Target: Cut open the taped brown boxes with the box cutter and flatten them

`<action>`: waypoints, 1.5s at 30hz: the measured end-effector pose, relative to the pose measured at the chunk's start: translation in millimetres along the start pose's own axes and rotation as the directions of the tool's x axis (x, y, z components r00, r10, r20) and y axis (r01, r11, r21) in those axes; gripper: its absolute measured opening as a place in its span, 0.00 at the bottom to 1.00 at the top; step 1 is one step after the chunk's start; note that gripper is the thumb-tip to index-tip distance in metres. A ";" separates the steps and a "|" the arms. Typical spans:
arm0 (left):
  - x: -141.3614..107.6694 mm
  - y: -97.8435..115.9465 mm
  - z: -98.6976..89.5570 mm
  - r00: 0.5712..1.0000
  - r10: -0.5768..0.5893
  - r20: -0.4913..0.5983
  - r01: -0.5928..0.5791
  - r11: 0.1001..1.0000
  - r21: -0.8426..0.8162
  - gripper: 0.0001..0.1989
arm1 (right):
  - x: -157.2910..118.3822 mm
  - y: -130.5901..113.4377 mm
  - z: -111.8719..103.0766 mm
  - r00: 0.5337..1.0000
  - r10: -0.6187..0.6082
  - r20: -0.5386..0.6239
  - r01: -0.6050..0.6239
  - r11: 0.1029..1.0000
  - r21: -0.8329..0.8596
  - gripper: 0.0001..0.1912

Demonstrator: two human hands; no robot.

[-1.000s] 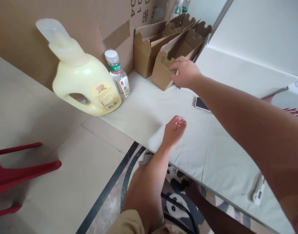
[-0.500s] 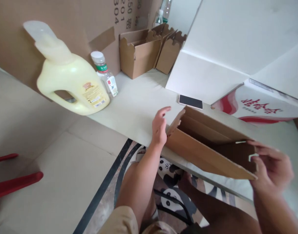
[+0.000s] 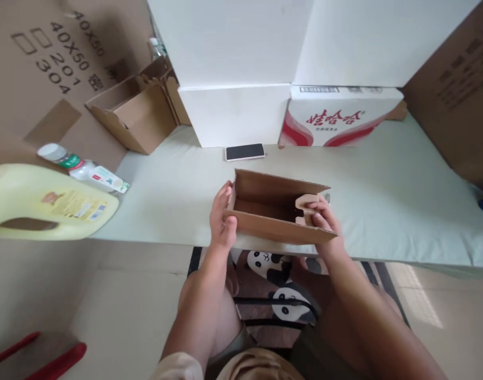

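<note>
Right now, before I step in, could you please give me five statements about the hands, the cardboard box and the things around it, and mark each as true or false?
1. The left hand and the right hand both hold the cardboard box. True.
2. The cardboard box is shut at the top. False: its top is open.
3. A phone lies on the cloth-covered table, beyond the cardboard box. True.
4. A pale yellow jug and a clear bottle are both on the person's left side. True.
5. The clear bottle has no cap. False: it has a white cap.
</note>
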State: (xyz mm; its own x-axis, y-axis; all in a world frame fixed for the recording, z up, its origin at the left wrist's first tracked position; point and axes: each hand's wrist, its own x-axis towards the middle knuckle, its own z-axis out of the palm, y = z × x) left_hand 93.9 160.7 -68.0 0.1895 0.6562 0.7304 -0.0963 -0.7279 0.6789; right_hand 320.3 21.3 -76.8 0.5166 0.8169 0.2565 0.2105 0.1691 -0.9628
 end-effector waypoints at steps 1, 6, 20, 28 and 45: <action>-2.2 -1.3 -0.3 0.999 -0.034 -0.011 0.034 0.999 0.037 0.30 | -0.5 -0.8 2.4 1.000 0.006 0.002 -0.007 1.000 0.018 0.11; -4.1 -1.2 -0.2 0.981 -0.185 -0.056 0.192 0.970 0.152 0.33 | 1.8 -5.1 7.0 1.000 0.015 0.027 -0.018 0.995 0.100 0.12; 0.4 -1.7 14.6 0.930 -0.338 -0.147 0.341 0.940 -0.005 0.19 | -2.9 -13.6 -4.4 0.975 -0.218 0.046 0.217 0.976 0.034 0.33; 2.5 -6.0 10.4 0.941 -0.333 -0.052 0.333 0.943 0.000 0.29 | -1.1 -17.7 -6.0 0.967 -0.215 0.134 0.228 0.970 -0.089 0.30; 19.6 -24.8 -18.9 0.548 -0.814 -0.191 0.729 0.577 -0.368 0.21 | -17.0 7.0 13.3 0.921 -0.161 0.355 0.213 0.971 -0.112 0.32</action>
State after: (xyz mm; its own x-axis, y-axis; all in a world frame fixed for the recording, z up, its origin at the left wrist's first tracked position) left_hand 81.5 195.4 -69.1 -0.0042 0.9904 -0.1379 -0.2766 0.1314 0.9519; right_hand 302.0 15.9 -89.0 0.1474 0.9208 0.3612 0.4077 0.2762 -0.8703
